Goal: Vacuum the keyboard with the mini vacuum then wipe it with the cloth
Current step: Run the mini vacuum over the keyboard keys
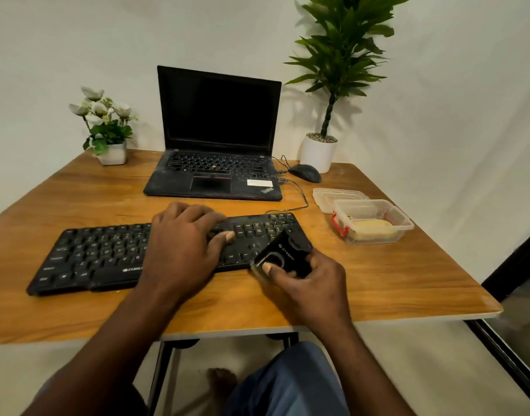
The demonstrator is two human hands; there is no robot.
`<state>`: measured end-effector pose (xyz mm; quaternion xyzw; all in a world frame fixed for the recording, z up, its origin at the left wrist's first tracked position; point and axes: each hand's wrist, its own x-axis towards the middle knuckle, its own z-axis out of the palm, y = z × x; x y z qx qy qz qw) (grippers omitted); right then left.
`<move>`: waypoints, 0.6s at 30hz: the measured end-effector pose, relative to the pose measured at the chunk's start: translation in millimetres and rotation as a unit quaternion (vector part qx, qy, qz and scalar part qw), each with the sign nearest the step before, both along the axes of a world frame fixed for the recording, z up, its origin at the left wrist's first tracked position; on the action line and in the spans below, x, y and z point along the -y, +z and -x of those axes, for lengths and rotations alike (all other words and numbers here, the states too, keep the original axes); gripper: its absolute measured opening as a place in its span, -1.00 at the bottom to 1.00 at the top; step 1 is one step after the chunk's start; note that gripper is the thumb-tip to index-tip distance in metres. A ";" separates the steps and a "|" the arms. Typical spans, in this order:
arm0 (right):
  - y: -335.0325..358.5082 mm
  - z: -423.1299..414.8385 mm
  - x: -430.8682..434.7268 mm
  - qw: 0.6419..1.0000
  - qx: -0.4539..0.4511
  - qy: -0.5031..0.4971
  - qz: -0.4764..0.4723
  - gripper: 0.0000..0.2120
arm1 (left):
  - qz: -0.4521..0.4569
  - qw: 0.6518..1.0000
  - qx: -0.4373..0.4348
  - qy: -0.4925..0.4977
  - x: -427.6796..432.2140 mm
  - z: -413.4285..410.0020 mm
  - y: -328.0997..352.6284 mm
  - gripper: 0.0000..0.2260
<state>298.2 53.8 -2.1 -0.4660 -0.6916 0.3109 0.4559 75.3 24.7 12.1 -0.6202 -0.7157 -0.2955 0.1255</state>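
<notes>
View from a head-worn camera, looking down at a person's two hands over a wooden bench [377,280]. A black keyboard [101,253] lies flat under both hands, running from far out past the left hand to just under the right.

The left hand [182,250] rests palm-down on the middle of the keyboard. Its fingers are loosely spread on the keys and hold nothing, and it seems to be steadying the board. The right hand [305,280] is wrapped around a small black mini vacuum [284,253], thumb on its upper face. The vacuum's far end is tilted down onto the keys at the keyboard's right end.

The vacuum looks like light, hard, glossy plastic. It is probably a little slick, so a full wrap around its body, as here, suits it better than a fingertip pinch. The keyboard is thin, stiff and light and would likely slide on the smooth wood, so it is best pressed down flat or lifted by its long edges. Its keys give under pressure.

Beyond the right hand and further right sits a clear plastic box [404,219], lid off. Inside is what looks like a folded yellow cloth [374,228], soft and limp, which could be pinched anywhere.

Beyond both hands stands an open laptop [218,139].
</notes>
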 end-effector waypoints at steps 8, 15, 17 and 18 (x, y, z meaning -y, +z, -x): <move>2.1 26.3 3.1 0.996 0.049 -0.031 -0.060 -0.66 | 0.022 0.999 0.012 0.045 56.1 38.3 -22.4 -0.51; 37.2 10.3 -23.6 0.987 0.149 0.053 -0.001 -0.58 | 0.084 0.996 -0.019 0.021 56.7 39.7 -21.3 -0.36; 48.9 11.8 -35.8 0.986 0.160 0.050 -0.024 -0.59 | 0.081 0.996 -0.018 0.027 56.2 39.8 -22.1 -0.36; 54.1 13.1 -41.3 0.980 0.186 0.063 -0.021 -0.59 | 0.076 0.997 -0.015 0.030 56.3 39.9 -22.5 -0.37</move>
